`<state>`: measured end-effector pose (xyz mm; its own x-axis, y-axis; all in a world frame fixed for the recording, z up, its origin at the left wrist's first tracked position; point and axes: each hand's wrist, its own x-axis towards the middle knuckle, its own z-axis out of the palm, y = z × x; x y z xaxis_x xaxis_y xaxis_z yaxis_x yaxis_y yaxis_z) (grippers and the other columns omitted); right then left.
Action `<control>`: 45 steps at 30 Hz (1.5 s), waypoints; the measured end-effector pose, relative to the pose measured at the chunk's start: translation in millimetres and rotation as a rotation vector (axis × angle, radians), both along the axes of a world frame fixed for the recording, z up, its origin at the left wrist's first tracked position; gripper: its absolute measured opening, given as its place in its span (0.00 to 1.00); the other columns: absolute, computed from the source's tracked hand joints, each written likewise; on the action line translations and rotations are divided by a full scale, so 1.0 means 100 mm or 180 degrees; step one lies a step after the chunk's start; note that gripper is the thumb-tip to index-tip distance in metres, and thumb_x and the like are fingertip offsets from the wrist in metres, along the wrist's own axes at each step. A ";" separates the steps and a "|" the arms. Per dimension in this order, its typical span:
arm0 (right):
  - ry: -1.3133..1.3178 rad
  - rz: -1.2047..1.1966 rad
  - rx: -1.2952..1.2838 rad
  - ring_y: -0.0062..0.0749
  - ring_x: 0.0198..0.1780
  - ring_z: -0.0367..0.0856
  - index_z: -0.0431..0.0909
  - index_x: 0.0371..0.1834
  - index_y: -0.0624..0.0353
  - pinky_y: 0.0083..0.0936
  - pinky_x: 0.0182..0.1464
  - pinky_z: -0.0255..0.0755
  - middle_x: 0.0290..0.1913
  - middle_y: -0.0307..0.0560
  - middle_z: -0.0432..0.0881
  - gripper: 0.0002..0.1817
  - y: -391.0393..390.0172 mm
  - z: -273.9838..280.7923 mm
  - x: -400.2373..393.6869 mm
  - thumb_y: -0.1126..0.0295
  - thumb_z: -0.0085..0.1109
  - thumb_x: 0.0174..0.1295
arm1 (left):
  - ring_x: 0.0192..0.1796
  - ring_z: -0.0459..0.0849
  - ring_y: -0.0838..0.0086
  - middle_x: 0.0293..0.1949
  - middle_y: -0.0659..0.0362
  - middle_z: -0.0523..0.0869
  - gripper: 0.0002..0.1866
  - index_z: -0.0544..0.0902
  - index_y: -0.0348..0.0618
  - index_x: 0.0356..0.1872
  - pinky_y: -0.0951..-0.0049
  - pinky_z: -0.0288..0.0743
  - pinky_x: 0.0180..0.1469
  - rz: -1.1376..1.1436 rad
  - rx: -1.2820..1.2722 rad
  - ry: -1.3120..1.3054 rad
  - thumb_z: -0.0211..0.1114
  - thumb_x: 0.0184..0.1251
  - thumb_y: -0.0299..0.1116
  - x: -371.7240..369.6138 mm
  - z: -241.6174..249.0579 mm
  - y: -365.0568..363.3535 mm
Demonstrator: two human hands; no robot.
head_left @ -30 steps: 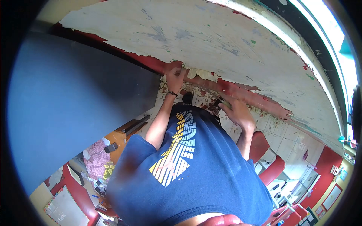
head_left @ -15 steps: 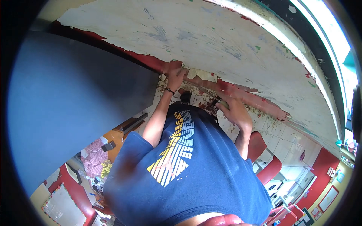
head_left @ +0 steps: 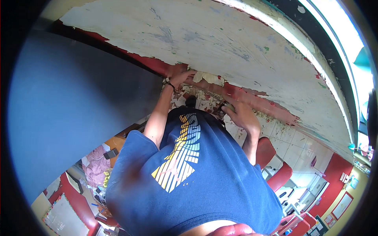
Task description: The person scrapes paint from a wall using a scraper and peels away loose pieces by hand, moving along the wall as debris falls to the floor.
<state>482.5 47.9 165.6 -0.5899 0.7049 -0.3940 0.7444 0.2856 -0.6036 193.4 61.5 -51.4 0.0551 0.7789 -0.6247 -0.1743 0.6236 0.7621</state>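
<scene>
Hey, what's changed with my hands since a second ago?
Your left hand has turned: its wrist, with the dark bracelet, has swung up and left in the view, and its fingers now point right, toward the torn pale flap on the wall. Nothing was visibly taken hold of or let go. The right hand still holds the pale-handled tool, and the flap looks unchanged.

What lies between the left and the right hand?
In the head view, a pale wall patch, a reddish strip and scattered floor flakes lie between left hand and right hand.

Wall (head_left: 204, 43) ahead; panel (head_left: 78, 114) left; chair (head_left: 266, 152) right; flakes (head_left: 201, 95), seemingly paint, on floor (head_left: 293, 155)
</scene>
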 end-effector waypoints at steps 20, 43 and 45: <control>-0.0087 -0.0269 -0.0216 0.55 0.43 0.81 0.74 0.60 0.54 0.40 0.48 0.72 0.38 0.62 0.82 0.24 -0.15 -0.04 0.11 0.60 0.58 0.61 | 0.33 0.84 0.74 0.34 0.58 0.83 0.20 0.80 0.35 0.44 0.77 0.76 0.37 0.0935 -0.0001 -0.0268 0.58 0.66 0.44 0.25 0.26 -0.27; -0.0077 -0.0415 -0.0173 0.54 0.44 0.82 0.74 0.60 0.56 0.39 0.49 0.72 0.36 0.62 0.83 0.24 -0.19 -0.11 0.18 0.59 0.58 0.61 | 0.46 0.82 0.67 0.41 0.58 0.82 0.17 0.77 0.48 0.54 0.62 0.77 0.51 0.0889 -0.0385 -0.1749 0.55 0.70 0.42 0.43 0.23 -0.24; -0.0090 -0.0404 -0.0171 0.54 0.44 0.82 0.74 0.60 0.56 0.39 0.48 0.72 0.36 0.62 0.83 0.24 -0.18 -0.11 0.18 0.59 0.57 0.62 | 0.47 0.82 0.64 0.43 0.56 0.82 0.17 0.78 0.47 0.54 0.59 0.76 0.53 0.0753 -0.0393 -0.2357 0.56 0.68 0.42 0.39 0.16 -0.18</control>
<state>500.9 29.7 154.9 -0.4852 0.7506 -0.4485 0.7895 0.1557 -0.5936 232.7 43.8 -35.6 0.3323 0.7493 -0.5728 -0.7484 0.5791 0.3234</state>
